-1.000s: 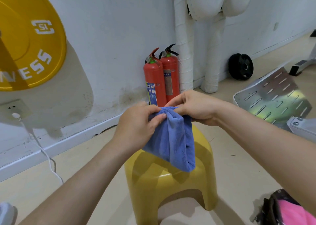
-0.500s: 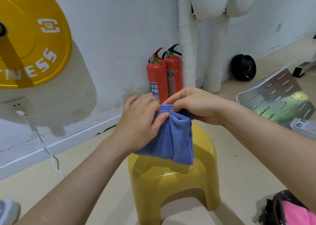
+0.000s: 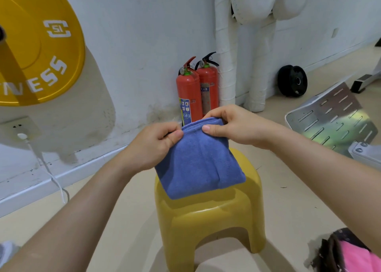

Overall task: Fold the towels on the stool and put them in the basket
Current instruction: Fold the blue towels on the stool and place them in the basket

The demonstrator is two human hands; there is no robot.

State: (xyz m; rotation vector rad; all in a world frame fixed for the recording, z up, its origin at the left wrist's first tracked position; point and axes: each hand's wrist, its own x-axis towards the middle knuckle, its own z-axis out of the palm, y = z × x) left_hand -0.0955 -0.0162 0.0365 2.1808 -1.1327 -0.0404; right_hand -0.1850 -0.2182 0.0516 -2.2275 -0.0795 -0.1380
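Towel [image 3: 198,164]: soft, floppy, light; its top edge is pinched by left hand [image 3: 152,145] and right hand [image 3: 235,125], stool [image 3: 208,216] at 6 o'clock.

yellow weight plate [image 3: 31,44]: cut off left | pink cloth [image 3: 358,259]: cut off bottom-right corner

Towel [image 3: 199,160]: blue terry, folded into a rough square, held up by its top edge, hanging tilted over the stool's seat.
Stool [image 3: 208,214]: yellow plastic, upright on the floor.
Basket [image 3: 334,249]: dark, at lower right, partly cut off, pink cloth [image 3: 358,259] inside.
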